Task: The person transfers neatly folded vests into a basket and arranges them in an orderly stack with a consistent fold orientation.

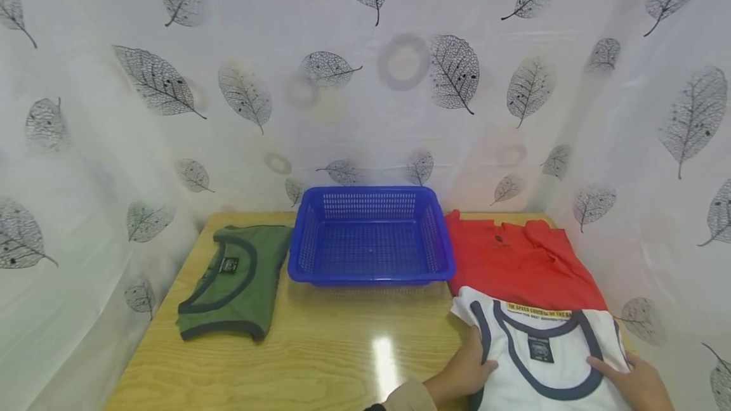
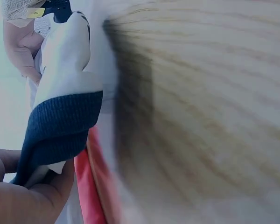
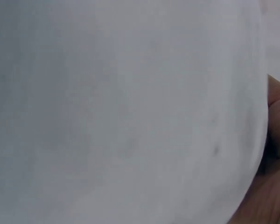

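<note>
Both hands hold a white shirt with dark trim at the front right, its upper part overlapping a red shirt behind it. My left hand pinches its left edge, thumb on top. In the left wrist view the fingers and thumb close round the dark ribbed trim. On the opposite edge my right hand grips the shirt, thumb over the cloth near the neckline and fingers hidden under it. White cloth fills most of the right wrist view, with part of the right hand at its edge.
A blue plastic basket with nothing inside stands at the back middle of the wooden table. To its left lies a folded green shirt with dark trim. A leaf-patterned white curtain hangs behind and along both sides.
</note>
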The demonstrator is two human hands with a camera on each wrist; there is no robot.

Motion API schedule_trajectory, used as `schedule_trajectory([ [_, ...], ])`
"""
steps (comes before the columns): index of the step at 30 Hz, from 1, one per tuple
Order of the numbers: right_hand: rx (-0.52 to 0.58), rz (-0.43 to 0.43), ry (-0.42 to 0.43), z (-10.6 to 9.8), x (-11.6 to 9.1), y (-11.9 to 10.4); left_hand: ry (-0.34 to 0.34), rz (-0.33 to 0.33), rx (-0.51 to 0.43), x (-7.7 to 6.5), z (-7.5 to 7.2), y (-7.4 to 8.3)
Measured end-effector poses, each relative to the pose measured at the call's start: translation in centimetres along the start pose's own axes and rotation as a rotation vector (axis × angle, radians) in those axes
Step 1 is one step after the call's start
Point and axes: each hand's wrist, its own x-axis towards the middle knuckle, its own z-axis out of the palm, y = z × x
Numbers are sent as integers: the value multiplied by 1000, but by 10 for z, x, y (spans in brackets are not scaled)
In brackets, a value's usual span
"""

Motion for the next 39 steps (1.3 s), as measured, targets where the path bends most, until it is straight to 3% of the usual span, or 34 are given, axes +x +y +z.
schedule_trajectory([
  [4, 4, -68, 26, -13, -8, -6, -6, -15, -25, 2, -11, 11],
  [10, 16, -112, 145, -28, -21, -24, 31, 6, 8, 7, -34, 28],
  [17, 145, -102, 107, -43, -30, -60, 90, 3, 24, 17, -66, 40],
  [19, 155, -135, 112, -46, -31, -71, 106, 4, 10, 20, -75, 40],
  [31, 219, -347, 167, -43, -35, -136, 169, -18, -79, 35, -136, 33],
  [35, 283, -419, 107, -34, -35, -163, 197, -45, -133, 40, -161, 24],
  [39, 332, -432, 50, -24, -34, -191, 229, -90, -186, 45, -182, 12],
])
